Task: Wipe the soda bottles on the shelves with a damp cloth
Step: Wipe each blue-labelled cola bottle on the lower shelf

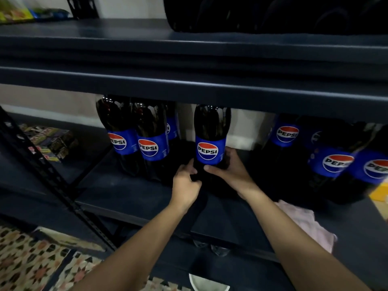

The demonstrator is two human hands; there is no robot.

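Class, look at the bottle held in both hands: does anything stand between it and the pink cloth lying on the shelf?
Only the person's own right forearm crosses between the held bottle and the pink cloth on the shelf. No other visible object does.

A tall dark plastic Pepsi bottle with a blue label [211,141] is standing upright at the centre of the dark metal shelf [130,196]. The right hand [228,171] is wrapping round its lower body from three o'clock, while the left hand [185,181] is gripping a dark cloth [195,208] against its base at seven o'clock. More Pepsi bottles [136,139] are standing at ten o'clock and others [327,160] at three o'clock. A crumpled pale pink cloth [308,223] is lying at four o'clock.
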